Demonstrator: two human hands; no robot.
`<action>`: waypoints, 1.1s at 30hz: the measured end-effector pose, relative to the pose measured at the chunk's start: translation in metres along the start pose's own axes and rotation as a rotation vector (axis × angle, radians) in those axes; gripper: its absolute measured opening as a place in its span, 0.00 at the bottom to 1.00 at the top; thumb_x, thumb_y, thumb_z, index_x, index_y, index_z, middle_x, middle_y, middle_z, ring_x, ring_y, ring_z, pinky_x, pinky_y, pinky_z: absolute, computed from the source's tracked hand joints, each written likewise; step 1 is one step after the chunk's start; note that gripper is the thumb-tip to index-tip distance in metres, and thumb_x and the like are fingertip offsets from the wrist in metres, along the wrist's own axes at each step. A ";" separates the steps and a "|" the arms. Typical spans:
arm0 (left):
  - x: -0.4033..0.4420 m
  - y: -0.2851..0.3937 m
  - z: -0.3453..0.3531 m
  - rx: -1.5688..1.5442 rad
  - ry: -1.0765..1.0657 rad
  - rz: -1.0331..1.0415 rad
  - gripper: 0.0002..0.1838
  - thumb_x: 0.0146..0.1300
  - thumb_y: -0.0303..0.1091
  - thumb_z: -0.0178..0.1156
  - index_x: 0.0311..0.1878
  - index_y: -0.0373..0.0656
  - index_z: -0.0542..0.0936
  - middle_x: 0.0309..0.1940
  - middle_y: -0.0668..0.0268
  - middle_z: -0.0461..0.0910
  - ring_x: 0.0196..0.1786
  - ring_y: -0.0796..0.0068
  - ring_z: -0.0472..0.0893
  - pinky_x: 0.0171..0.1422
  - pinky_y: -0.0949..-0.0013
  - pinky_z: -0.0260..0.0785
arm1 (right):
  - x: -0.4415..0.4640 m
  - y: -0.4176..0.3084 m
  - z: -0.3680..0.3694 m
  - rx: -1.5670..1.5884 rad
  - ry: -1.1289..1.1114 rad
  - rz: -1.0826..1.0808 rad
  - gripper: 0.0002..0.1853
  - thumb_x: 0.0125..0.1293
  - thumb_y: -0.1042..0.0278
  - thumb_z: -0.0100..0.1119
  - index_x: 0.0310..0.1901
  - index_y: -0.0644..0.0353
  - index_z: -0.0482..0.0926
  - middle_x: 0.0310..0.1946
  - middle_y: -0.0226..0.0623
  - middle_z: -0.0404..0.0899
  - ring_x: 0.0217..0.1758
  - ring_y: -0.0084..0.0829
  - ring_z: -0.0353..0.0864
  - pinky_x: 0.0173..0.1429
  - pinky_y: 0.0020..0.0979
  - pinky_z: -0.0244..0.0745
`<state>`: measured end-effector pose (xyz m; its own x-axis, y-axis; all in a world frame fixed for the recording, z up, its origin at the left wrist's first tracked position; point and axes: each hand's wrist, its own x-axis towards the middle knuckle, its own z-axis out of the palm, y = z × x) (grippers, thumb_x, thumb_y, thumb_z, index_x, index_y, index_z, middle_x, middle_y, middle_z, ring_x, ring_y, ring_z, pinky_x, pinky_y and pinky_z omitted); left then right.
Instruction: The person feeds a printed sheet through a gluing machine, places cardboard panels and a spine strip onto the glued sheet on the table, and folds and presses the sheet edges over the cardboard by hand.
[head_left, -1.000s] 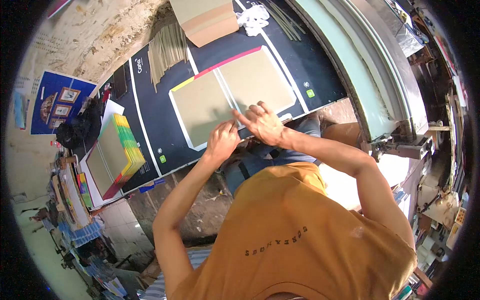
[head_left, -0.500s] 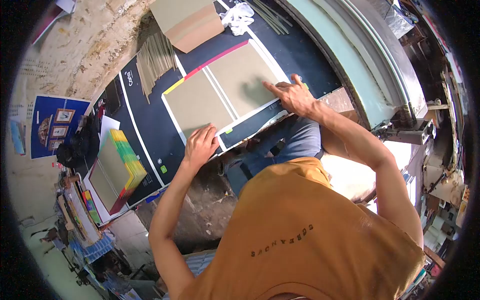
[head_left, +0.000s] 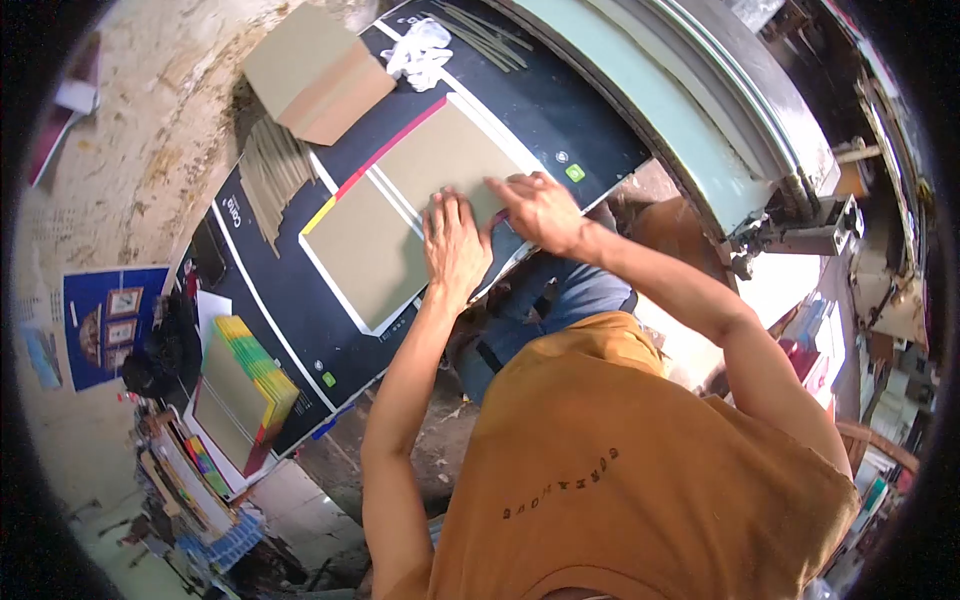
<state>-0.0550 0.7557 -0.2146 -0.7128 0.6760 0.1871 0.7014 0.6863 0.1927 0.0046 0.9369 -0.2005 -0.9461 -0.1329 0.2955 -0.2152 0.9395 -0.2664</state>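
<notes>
Two grey-brown cardboard panels (head_left: pixel 370 240) lie side by side on a white cover sheet (head_left: pixel 337 290), with a narrow white gap between them. Along the far side, the sheet's red and yellow edge is folded over the boards. My left hand (head_left: pixel 457 243) rests flat on the panels near their close edge, fingers stretched out. Just right of it, my right hand (head_left: pixel 543 212) has bent fingers at the sheet's near edge, where a small dark red strip shows. The fingertips partly hide what they grip there.
A stack of cardboard (head_left: pixel 325 85), thin board strips (head_left: pixel 272 180) and a crumpled white cloth (head_left: pixel 420 52) are at the back of the dark table (head_left: pixel 270 300). Colourful-edged covers (head_left: pixel 240 390) stand at left. A pale green machine (head_left: pixel 640 90) borders the right.
My left hand has moved right along the near edge, close to my right hand. My right hand's fingers have drawn together at the sheet's near edge, which now turns up there. The view has shifted.
</notes>
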 end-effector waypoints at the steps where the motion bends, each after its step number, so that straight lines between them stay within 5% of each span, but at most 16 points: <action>1: 0.002 0.000 0.003 0.027 -0.005 -0.002 0.28 0.71 0.45 0.56 0.64 0.29 0.71 0.69 0.43 0.67 0.75 0.43 0.64 0.78 0.42 0.56 | -0.002 -0.011 0.006 -0.007 0.036 0.007 0.29 0.62 0.68 0.58 0.66 0.63 0.72 0.57 0.45 0.82 0.64 0.40 0.79 0.67 0.40 0.71; 3: 0.008 -0.001 0.003 0.069 0.051 0.020 0.21 0.73 0.42 0.54 0.55 0.31 0.74 0.63 0.44 0.72 0.71 0.45 0.68 0.78 0.44 0.57 | -0.004 -0.023 0.020 -0.032 0.011 0.037 0.25 0.66 0.67 0.53 0.64 0.65 0.73 0.68 0.46 0.73 0.75 0.41 0.69 0.74 0.41 0.67; 11: 0.027 -0.006 0.010 0.068 0.072 0.023 0.09 0.65 0.35 0.61 0.40 0.40 0.74 0.41 0.56 0.73 0.52 0.53 0.75 0.73 0.47 0.63 | 0.031 0.003 0.050 -0.013 0.031 0.008 0.26 0.69 0.65 0.50 0.66 0.67 0.71 0.73 0.46 0.68 0.78 0.42 0.64 0.79 0.41 0.60; 14: 0.031 -0.010 0.011 0.079 0.086 0.040 0.08 0.64 0.33 0.59 0.41 0.41 0.72 0.42 0.56 0.72 0.50 0.53 0.74 0.61 0.48 0.67 | 0.043 0.012 0.057 0.011 0.041 -0.004 0.28 0.69 0.63 0.51 0.68 0.66 0.70 0.74 0.46 0.66 0.79 0.41 0.63 0.80 0.41 0.59; 20: 0.035 -0.014 0.012 -0.015 0.148 0.004 0.08 0.63 0.33 0.60 0.39 0.42 0.72 0.39 0.56 0.71 0.46 0.53 0.74 0.54 0.50 0.66 | 0.057 0.018 0.047 0.053 -0.026 -0.029 0.28 0.69 0.66 0.53 0.70 0.65 0.68 0.75 0.45 0.66 0.79 0.42 0.63 0.79 0.41 0.60; 25: 0.044 -0.026 0.025 -0.190 0.359 -0.089 0.10 0.67 0.39 0.64 0.37 0.42 0.79 0.38 0.59 0.80 0.45 0.54 0.78 0.56 0.51 0.66 | 0.061 0.017 0.049 0.162 0.022 -0.013 0.19 0.67 0.66 0.53 0.57 0.64 0.74 0.69 0.45 0.71 0.76 0.43 0.67 0.76 0.45 0.64; 27: 0.034 -0.039 0.039 -0.502 0.487 -0.136 0.20 0.66 0.41 0.68 0.51 0.38 0.75 0.41 0.55 0.79 0.51 0.55 0.79 0.62 0.52 0.66 | 0.058 0.020 0.065 0.196 0.075 0.001 0.17 0.66 0.65 0.50 0.53 0.62 0.76 0.62 0.46 0.75 0.70 0.44 0.72 0.73 0.43 0.68; 31: -0.012 -0.057 0.012 -0.654 0.478 -0.150 0.20 0.63 0.20 0.66 0.56 0.34 0.70 0.57 0.49 0.73 0.62 0.56 0.74 0.69 0.54 0.67 | 0.056 0.008 0.073 0.183 0.240 0.083 0.16 0.65 0.65 0.48 0.52 0.60 0.77 0.63 0.43 0.75 0.72 0.41 0.71 0.76 0.40 0.66; 33: -0.043 -0.079 -0.007 -0.570 0.413 -0.144 0.08 0.65 0.16 0.62 0.45 0.31 0.77 0.42 0.54 0.82 0.48 0.63 0.83 0.58 0.62 0.77 | 0.055 -0.004 0.083 0.165 0.261 0.211 0.16 0.69 0.64 0.46 0.53 0.56 0.77 0.68 0.38 0.73 0.76 0.37 0.67 0.81 0.42 0.58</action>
<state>-0.0800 0.6709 -0.2308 -0.8198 0.3547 0.4495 0.5705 0.4382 0.6946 -0.0668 0.9001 -0.2592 -0.8847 0.1631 0.4367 -0.0784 0.8714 -0.4842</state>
